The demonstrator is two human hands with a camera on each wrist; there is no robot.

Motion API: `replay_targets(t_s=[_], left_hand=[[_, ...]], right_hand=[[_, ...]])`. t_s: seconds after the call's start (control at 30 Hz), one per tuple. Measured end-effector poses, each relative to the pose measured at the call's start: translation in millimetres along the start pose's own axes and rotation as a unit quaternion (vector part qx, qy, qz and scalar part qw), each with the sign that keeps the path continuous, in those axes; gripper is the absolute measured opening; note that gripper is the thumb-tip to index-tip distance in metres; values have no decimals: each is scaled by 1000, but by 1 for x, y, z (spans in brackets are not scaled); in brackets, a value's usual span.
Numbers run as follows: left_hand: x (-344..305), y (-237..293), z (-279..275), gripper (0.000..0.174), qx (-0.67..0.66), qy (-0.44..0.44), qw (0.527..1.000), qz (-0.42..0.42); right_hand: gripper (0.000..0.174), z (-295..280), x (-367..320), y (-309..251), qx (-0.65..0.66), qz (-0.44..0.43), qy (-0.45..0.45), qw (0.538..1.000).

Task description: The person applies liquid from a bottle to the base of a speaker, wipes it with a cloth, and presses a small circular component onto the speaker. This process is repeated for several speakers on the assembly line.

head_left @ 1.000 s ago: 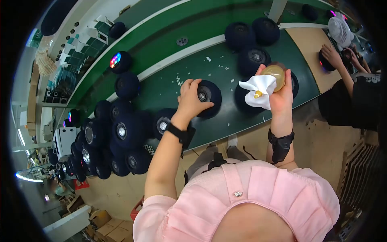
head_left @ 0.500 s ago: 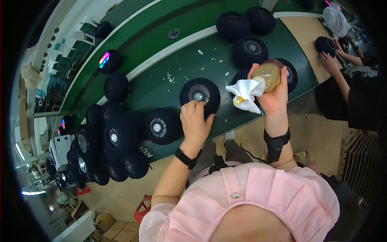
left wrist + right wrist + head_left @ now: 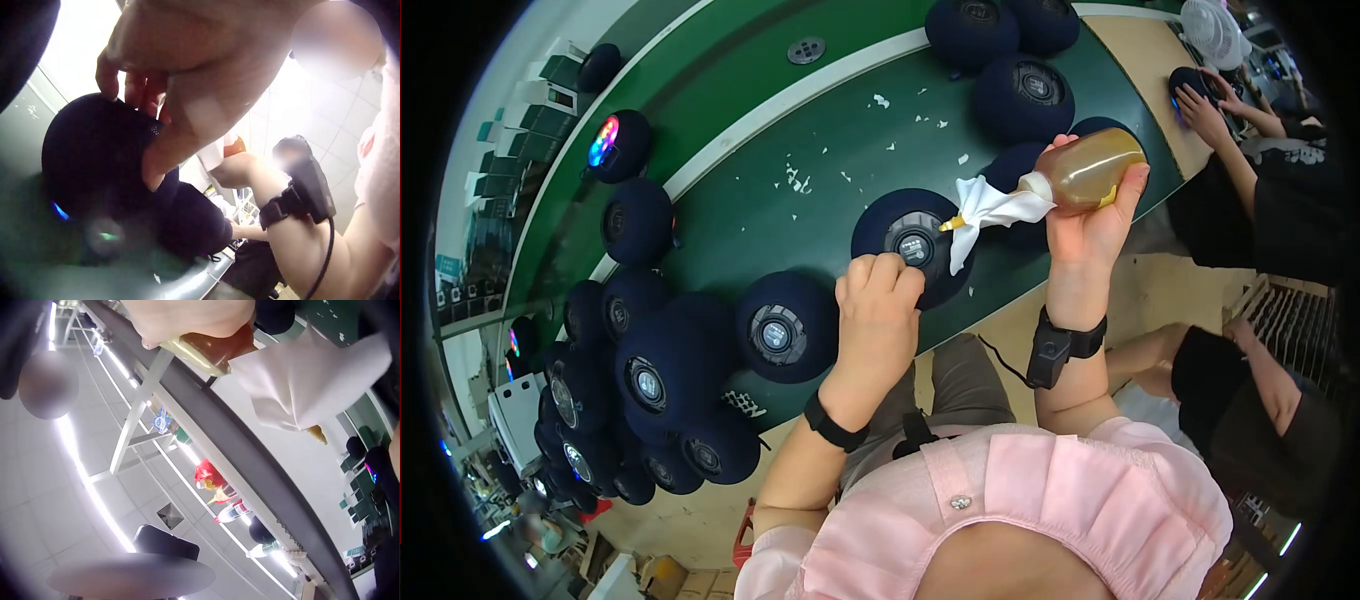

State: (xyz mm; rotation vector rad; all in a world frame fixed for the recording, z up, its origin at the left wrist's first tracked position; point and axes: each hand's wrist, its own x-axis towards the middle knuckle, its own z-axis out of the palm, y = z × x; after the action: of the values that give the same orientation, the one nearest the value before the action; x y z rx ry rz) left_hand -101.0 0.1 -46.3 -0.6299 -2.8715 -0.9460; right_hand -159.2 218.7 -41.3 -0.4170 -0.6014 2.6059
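A round navy fabric-covered speaker [image 3: 870, 216] lies on the green bench, its grey recessed face with a round label upward. My left hand [image 3: 882, 315] grips its near edge with curled fingers; in the left wrist view, the thumb presses the side of the speaker [image 3: 94, 150]. My right hand [image 3: 1090, 230] holds a squeeze bottle [image 3: 1100, 165] of amber liquid, tilted toward the speaker. A white cloth [image 3: 1000, 208] is wrapped around the bottle's neck. The yellowish nozzle tip [image 3: 948, 225] pokes out of the cloth, right at the rim of the recessed face.
One similar speaker [image 3: 750, 310] sits to the left, beside a cluster of stacked ones [image 3: 700, 330]. More speakers [image 3: 1000, 105] stand at the back right. White flakes [image 3: 798, 182] dot the green bench [image 3: 730, 215]. At the far right, another person's hands [image 3: 1205, 115] hold a speaker.
The bottle has tilted from pointing toward me to lying nearly sideways, its nozzle brought left to the speaker. My left hand has shifted from over the speaker's face to its near edge.
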Motion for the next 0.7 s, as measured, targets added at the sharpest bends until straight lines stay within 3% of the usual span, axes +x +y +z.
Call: replay_targets(t_s=[0.17, 0.27, 0.37, 0.5, 0.7], left_hand=[[-5, -1, -19, 34, 84, -99, 990, 56], [-3, 6, -30, 33, 36, -126, 991, 26], [-6, 6, -25, 32, 20, -97, 995, 27], [-15, 3, -16, 32, 12, -68, 997, 30], [-15, -1, -13, 35, -1, -58, 998, 28]], right_hand=[[52, -20, -12, -7, 6, -11, 2, 1000], [52, -31, -25, -17, 36, 14, -20, 999], [51, -29, -37, -15, 1, -43, 54, 998], [52, -37, -43, -7, 4, -59, 38, 998], [55, -42, -50, 5, -133, -127, 10, 983]])
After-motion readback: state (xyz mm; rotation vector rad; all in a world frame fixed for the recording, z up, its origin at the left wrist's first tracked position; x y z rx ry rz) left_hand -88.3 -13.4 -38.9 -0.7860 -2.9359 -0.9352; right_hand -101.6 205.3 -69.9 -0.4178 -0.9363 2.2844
